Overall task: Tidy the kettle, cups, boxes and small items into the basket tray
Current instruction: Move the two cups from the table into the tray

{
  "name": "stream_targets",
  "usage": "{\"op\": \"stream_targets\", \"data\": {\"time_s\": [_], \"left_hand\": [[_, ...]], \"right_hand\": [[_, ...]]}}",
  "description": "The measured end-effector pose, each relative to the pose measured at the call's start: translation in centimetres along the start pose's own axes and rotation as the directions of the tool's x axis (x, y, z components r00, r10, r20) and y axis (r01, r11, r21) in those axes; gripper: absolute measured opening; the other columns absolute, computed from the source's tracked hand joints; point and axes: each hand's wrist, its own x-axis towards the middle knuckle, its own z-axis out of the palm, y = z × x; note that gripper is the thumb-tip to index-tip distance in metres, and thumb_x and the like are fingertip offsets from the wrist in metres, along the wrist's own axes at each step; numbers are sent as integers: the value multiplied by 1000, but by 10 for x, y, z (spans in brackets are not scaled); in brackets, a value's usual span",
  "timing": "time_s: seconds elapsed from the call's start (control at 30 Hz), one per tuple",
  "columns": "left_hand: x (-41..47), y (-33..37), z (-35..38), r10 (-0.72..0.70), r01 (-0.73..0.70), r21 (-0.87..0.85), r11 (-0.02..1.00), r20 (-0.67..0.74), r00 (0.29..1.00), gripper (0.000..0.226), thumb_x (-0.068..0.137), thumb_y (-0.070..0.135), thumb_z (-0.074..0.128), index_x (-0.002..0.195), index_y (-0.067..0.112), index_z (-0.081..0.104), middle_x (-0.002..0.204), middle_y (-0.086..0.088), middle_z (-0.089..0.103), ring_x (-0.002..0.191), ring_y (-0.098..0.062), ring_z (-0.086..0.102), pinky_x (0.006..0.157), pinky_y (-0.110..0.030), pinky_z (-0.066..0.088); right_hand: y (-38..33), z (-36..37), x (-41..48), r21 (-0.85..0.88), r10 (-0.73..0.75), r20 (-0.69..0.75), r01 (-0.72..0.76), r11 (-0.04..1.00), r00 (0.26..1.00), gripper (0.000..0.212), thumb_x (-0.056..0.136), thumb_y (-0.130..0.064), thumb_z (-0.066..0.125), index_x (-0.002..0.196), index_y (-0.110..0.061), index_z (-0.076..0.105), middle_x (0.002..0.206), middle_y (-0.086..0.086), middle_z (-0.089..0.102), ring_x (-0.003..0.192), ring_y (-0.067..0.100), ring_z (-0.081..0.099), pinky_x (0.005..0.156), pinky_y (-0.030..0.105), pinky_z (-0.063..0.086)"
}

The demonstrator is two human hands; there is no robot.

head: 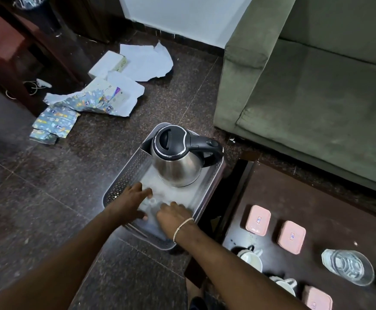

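A grey perforated basket tray (119,186) sits on the dark floor. The steel kettle (178,162) with a black lid and handle stands upright in its far half. Both my hands are inside the near half. My left hand (128,204) curves thumb and fingers around a blurred clear glass (153,202) on the tray bottom. My right hand (173,217), with a bracelet on the wrist, has its fingertips at the glass's right side; its grip is hidden. On the dark table to the right lie three pink lidded boxes (258,223) (291,237) (316,298), two white cups (252,260) (285,285) and a clear glass dish (348,266).
The low dark table (316,198) stands right beside the tray's right side. A green sofa (305,97) fills the upper right. Torn paper, wrapping and a white box (106,63) litter the floor at upper left, near dark wooden furniture (14,41).
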Motion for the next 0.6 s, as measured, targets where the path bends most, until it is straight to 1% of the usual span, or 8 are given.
{"op": "stream_targets", "data": {"time_s": [0.1,0.13,0.2,0.3,0.37,0.43,0.53,0.6], "left_hand": [[-12,18,-11,48,-54,-34,998,-160,986,52,80,31,88,121,15,62,114,-7,56,98,-27,60,88,-40,53],[-17,28,-13,58,-73,-52,996,-236,970,47,80,31,88,117,15,63,110,-6,56,91,-26,60,83,-41,54],[-29,56,-13,83,-120,-71,990,-390,917,41,82,31,87,111,17,62,104,-1,55,81,-22,58,74,-39,56],[-46,112,-4,110,-190,-109,976,-503,857,34,86,32,82,107,23,57,103,7,50,72,-15,53,65,-33,52],[-53,156,10,135,-224,-129,966,-487,863,31,89,35,78,107,25,54,105,8,48,72,-18,56,64,-32,50],[-55,197,31,179,-250,-115,961,-428,886,32,91,40,73,112,25,54,109,7,47,80,-21,61,67,-30,48],[-55,254,72,206,-246,-122,962,-274,940,45,91,46,67,129,25,54,124,3,47,96,-27,67,80,-36,54],[-51,279,97,191,-214,-137,967,-162,968,58,89,42,71,140,28,49,134,2,43,107,-32,66,88,-41,55]], "right_hand": [[11,-11,-22,43,-75,-134,82,996,988,39,76,-19,81,110,-8,69,124,13,56,112,36,53,93,45,49],[16,-15,-35,66,-80,-195,94,993,978,37,76,-23,80,109,-9,69,122,12,55,109,35,52,93,44,49],[29,-20,-67,154,-48,-352,109,982,935,21,83,-18,70,102,-9,67,112,12,56,101,35,54,88,46,50],[54,-15,-130,350,116,-494,74,934,862,5,89,-13,60,91,-10,64,100,8,54,92,32,57,80,40,50],[73,0,-177,429,237,-499,0,903,834,4,91,-18,60,91,-15,63,99,4,54,89,29,59,74,38,47],[92,22,-220,474,361,-473,-114,873,804,6,91,-21,61,93,-17,65,99,2,57,89,27,61,72,37,49],[119,64,-282,550,561,-399,-300,779,725,10,89,-17,64,97,-14,69,103,5,60,91,32,64,74,39,51],[130,92,-308,569,641,-326,-397,720,695,21,88,-18,67,108,-12,71,112,8,62,100,34,64,81,39,53]]}}
